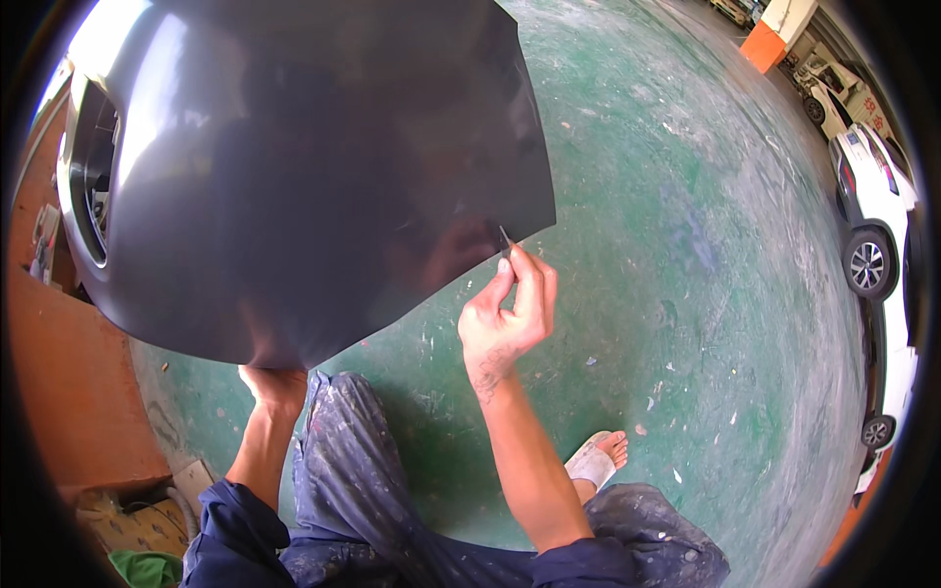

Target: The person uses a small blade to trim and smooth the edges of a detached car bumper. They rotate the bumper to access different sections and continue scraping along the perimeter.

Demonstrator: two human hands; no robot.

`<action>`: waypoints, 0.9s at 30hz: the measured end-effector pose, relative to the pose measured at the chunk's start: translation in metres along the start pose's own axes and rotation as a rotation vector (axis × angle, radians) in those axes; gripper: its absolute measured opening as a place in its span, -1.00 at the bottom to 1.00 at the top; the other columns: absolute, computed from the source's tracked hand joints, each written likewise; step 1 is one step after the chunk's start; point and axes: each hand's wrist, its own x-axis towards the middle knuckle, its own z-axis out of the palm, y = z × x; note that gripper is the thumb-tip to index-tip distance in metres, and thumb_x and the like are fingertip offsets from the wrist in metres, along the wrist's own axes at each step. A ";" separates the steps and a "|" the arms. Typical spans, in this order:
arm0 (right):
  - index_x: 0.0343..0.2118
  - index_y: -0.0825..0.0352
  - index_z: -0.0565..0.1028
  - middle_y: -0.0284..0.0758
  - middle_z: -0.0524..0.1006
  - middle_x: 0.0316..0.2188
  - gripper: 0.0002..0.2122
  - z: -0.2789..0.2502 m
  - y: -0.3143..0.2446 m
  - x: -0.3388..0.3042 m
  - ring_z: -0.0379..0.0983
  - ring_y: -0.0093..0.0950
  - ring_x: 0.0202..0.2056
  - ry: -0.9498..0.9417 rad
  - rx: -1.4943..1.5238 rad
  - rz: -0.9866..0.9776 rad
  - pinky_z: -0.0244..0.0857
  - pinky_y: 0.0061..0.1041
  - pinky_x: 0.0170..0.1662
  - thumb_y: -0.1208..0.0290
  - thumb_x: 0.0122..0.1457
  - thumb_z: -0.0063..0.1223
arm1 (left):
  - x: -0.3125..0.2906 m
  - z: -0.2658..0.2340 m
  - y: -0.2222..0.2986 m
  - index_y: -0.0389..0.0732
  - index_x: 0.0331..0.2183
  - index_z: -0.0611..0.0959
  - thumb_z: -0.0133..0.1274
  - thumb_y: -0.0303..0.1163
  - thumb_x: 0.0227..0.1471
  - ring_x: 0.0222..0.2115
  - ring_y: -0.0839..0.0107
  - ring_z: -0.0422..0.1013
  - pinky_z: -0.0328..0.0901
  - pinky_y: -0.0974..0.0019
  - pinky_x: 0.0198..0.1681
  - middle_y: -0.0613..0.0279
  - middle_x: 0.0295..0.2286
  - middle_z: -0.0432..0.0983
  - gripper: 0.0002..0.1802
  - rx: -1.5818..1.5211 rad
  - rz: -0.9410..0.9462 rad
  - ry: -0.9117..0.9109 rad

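A large, glossy dark car body panel (323,176) fills the upper left, with a slot-like opening near its left end. My left hand (277,384) holds the panel's near edge from below, and its fingers are hidden under it. At the panel's near right corner, my right hand (517,304) is closed, with thumb and fingers pinching a thin, dark, pointed tool (505,239). The tool's tip points up and overlaps the panel's edge in view; whether it touches cannot be made out.
Green, paint-spotted floor (647,294) spreads to the right. An orange-red surface (83,392) stands at the left, with a green cloth (147,568) below it. White cars (887,255) are parked at the far right, near an orange-and-white pillar (769,39). My sandalled foot (598,459) rests below my right hand.
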 end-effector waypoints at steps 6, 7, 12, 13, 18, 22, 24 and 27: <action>-0.18 0.47 0.61 -0.21 0.56 -0.32 -0.78 -0.010 0.001 -0.003 0.51 -0.35 -0.33 0.057 -0.018 0.063 0.41 -0.41 -0.22 0.80 0.13 0.09 | 0.007 -0.014 0.004 -0.03 0.17 0.58 -0.17 -0.01 0.40 0.08 0.36 0.49 0.45 0.21 0.14 0.41 0.08 0.56 -0.50 0.015 -0.021 -0.026; -0.18 0.46 0.61 -0.22 0.55 -0.32 -0.78 -0.013 0.013 0.002 0.49 -0.36 -0.34 0.077 -0.048 0.078 0.40 -0.41 -0.23 0.80 0.13 0.09 | 0.009 -0.014 0.003 -0.02 0.17 0.58 -0.17 -0.01 0.40 0.07 0.36 0.50 0.45 0.22 0.14 0.42 0.08 0.57 -0.50 0.031 -0.022 -0.012; -0.15 0.42 0.62 -0.22 0.58 -0.26 -0.71 -0.017 0.033 0.034 0.56 -0.28 -0.27 0.036 -0.132 0.130 0.46 -0.39 -0.23 0.85 0.10 0.06 | 0.008 -0.008 0.000 0.01 0.16 0.60 -0.16 0.00 0.40 0.04 0.42 0.52 0.46 0.28 0.11 0.49 0.05 0.59 -0.51 -0.028 -0.014 0.013; -0.15 0.40 0.63 -0.23 0.58 -0.26 -0.70 -0.014 0.033 0.037 0.56 -0.29 -0.26 0.031 -0.105 0.131 0.45 -0.39 -0.23 0.85 0.10 0.06 | 0.007 -0.007 0.000 0.02 0.15 0.61 -0.16 0.00 0.40 0.03 0.44 0.52 0.47 0.29 0.11 0.51 0.05 0.59 -0.52 -0.027 -0.018 0.023; -0.18 0.45 0.62 -0.26 0.55 -0.33 -0.75 -0.004 0.027 0.025 0.45 -0.41 -0.40 0.031 -0.058 0.088 0.37 -0.43 -0.26 0.82 0.11 0.07 | 0.007 -0.006 -0.005 0.04 0.15 0.62 -0.13 0.02 0.39 0.03 0.45 0.52 0.47 0.32 0.09 0.52 0.06 0.59 -0.52 -0.011 0.005 -0.014; -0.18 0.46 0.61 -0.23 0.58 -0.30 -0.76 -0.001 0.009 0.009 0.48 -0.39 -0.38 0.011 -0.029 0.038 0.39 -0.43 -0.26 0.82 0.12 0.06 | 0.001 0.004 -0.008 0.03 0.13 0.61 -0.11 0.03 0.38 0.03 0.43 0.53 0.48 0.28 0.07 0.49 0.05 0.60 -0.53 -0.032 0.011 -0.025; -0.17 0.45 0.63 -0.21 0.56 -0.31 -0.70 0.002 0.002 0.001 0.53 -0.30 -0.32 0.008 -0.005 0.035 0.45 -0.38 -0.27 0.85 0.07 0.02 | 0.001 0.007 -0.007 0.02 0.13 0.61 -0.11 0.03 0.39 0.01 0.42 0.54 0.51 0.28 0.04 0.47 0.05 0.60 -0.53 0.006 0.012 0.005; -0.19 0.48 0.63 -0.20 0.56 -0.34 -0.69 0.004 -0.010 -0.006 0.52 -0.30 -0.34 0.022 0.011 -0.007 0.43 -0.41 -0.32 0.88 0.03 0.00 | -0.002 0.011 -0.008 0.00 0.13 0.61 -0.11 0.02 0.39 -0.02 0.41 0.56 0.54 0.29 0.00 0.45 0.04 0.60 -0.53 0.012 0.006 0.021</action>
